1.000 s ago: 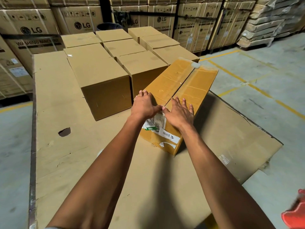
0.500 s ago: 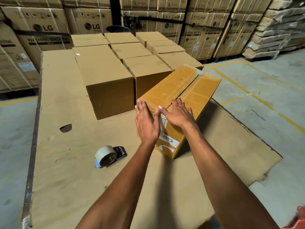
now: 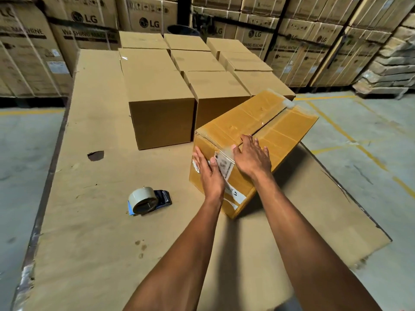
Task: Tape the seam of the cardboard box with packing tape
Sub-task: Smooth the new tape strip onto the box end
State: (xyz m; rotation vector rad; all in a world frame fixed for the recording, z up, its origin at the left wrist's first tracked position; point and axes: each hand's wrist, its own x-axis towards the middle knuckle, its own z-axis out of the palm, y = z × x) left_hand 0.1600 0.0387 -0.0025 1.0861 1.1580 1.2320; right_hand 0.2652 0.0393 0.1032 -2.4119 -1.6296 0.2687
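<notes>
A yellowish cardboard box (image 3: 276, 129) lies at an angle on flat cardboard sheets, its top seam running away from me with tape over it. White labels are stuck on its near end. My left hand (image 3: 208, 173) lies flat against the near end face, fingers spread. My right hand (image 3: 252, 157) presses flat on the top near edge, over the seam's near end. Neither hand holds anything. A tape dispenser (image 3: 147, 200) with a roll of tan packing tape lies on the cardboard to the left of the box, apart from both hands.
Several closed brown boxes (image 3: 157, 97) stand in rows behind and left of the taped box. Tall LG cartons (image 3: 85, 25) line the back. The cardboard sheet (image 3: 89, 221) has a hole at the left. Concrete floor with yellow lines lies at the right.
My left hand slid from the box's top edge down onto its near end face. My right hand stayed on the top. The view shifted, bringing the tape dispenser into sight.
</notes>
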